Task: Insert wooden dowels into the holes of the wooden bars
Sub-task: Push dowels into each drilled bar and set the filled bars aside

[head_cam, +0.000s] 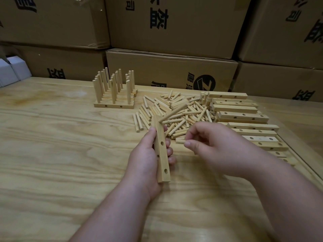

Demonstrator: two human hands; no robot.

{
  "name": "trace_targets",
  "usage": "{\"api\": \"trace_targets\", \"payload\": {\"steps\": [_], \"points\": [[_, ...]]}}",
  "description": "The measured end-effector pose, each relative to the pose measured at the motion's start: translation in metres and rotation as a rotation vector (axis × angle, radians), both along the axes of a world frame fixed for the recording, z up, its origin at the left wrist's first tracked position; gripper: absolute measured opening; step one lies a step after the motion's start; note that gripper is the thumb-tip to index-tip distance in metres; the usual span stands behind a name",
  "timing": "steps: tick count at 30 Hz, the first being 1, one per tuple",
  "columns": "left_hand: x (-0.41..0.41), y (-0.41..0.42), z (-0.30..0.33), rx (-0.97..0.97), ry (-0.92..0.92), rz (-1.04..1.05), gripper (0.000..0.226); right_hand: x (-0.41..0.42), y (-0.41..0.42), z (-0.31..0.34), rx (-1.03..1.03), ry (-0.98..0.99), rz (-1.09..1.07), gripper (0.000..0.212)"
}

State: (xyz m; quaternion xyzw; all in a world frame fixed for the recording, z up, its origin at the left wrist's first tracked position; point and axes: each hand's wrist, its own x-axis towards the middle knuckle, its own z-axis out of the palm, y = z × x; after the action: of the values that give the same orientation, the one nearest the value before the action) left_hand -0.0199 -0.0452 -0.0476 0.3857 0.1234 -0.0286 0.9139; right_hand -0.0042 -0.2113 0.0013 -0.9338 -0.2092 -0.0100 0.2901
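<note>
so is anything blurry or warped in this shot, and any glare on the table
Head view: the right hand is motion-blurred at the fingers, while the left hand and the bar it grips are fairly sharp; wide-angle distortion tilts the cardboard boxes outward near the edges; soft glare shows on the table at the lower right and far left; shadows are faint.

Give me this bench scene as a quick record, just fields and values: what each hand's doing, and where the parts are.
left hand: grips held bar, one dowel already in its far end
right hand: pinches a dowel
loose dowels: piled mid-table
empty bars: stacked at right
finished bars: far left, dowels upright
backdrop: cardboard boxes
</note>
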Motion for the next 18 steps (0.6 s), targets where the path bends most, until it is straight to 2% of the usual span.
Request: {"api": "trace_targets", "payload": {"steps": [7, 18], "points": [[0.0, -0.001, -0.002, 0.028, 0.007, 0.032, 0.036, -0.008, 0.009, 0.006, 0.027, -0.017, 0.11, 0.018], [0.001, -0.003, -0.005, 0.099, -0.049, 0.045, 0.033, -0.007, 0.012, 0.003, 0.065, -0.106, 0.072, 0.013]]}}
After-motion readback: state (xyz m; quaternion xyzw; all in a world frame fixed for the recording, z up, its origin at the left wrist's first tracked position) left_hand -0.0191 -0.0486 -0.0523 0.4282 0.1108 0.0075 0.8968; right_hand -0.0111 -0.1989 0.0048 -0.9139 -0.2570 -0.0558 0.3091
